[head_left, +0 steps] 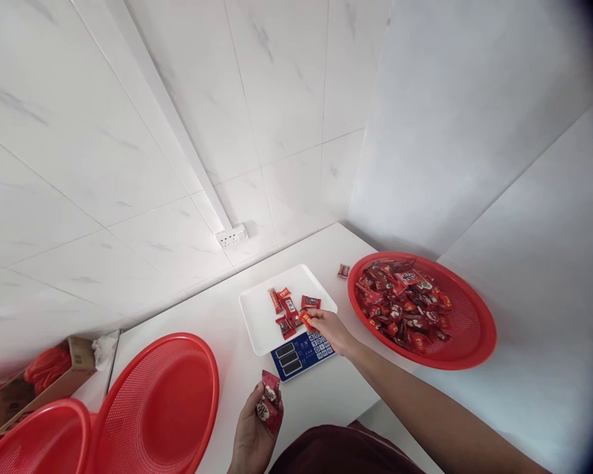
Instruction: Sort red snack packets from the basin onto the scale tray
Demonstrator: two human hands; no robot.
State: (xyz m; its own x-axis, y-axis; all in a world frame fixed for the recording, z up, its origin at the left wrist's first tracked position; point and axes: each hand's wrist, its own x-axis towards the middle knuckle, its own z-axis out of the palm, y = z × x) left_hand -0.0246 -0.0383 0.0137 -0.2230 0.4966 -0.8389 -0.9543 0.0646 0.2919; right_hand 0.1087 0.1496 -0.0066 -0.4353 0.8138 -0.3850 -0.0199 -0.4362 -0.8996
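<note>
My left hand is closed around a few dark red wrapped snack packets, close to the table's front edge. Over the scale's white tray, my right hand pinches a small bright red packet by its end. Several other red and brown wrapped packets lie on the tray just beyond those fingers. The scale's blue panel, with dark displays and a keypad, faces me below the tray. Part of it is covered by my right hand.
A red basket full of wrapped packets stands at the right, with one loose packet beside it. Two more red baskets are at the left. Behind them sits a cardboard box holding red bags. A power socket is on the tiled wall.
</note>
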